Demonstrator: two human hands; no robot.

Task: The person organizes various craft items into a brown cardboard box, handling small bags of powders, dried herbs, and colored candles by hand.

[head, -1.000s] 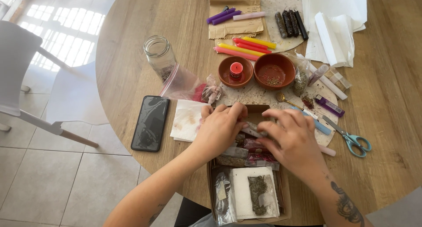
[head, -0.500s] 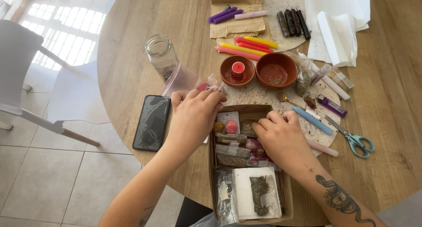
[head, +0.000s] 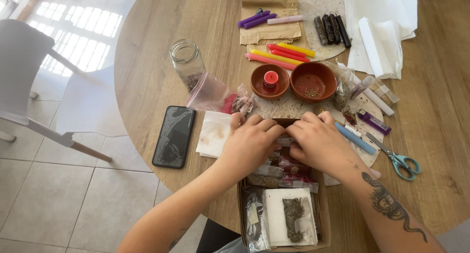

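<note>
An open cardboard box (head: pixel 324 222) sits at the near edge of the round wooden table (head: pixel 161 47). It holds several small clear packets of dried herbs (head: pixel 293 216) and reddish items (head: pixel 290 166). My left hand (head: pixel 249 143) and my right hand (head: pixel 318 140) are both over the far end of the box, fingertips meeting on a small clear packet (head: pixel 284 141) between them. What else lies under the hands is hidden.
A black phone (head: pixel 174 135), a stained napkin (head: pixel 214 133), a glass jar (head: pixel 187 63) and a plastic bag (head: pixel 209 93) lie left. Two clay bowls (head: pixel 312 80), coloured candles (head: pixel 281 55), white paper (head: pixel 379 33), a blue candle (head: pixel 355 138) and scissors (head: pixel 399 160) lie beyond and right.
My left hand moved away to the upper left, then came back. Both hands have shifted to the far end of the box and now meet on a small packet.
</note>
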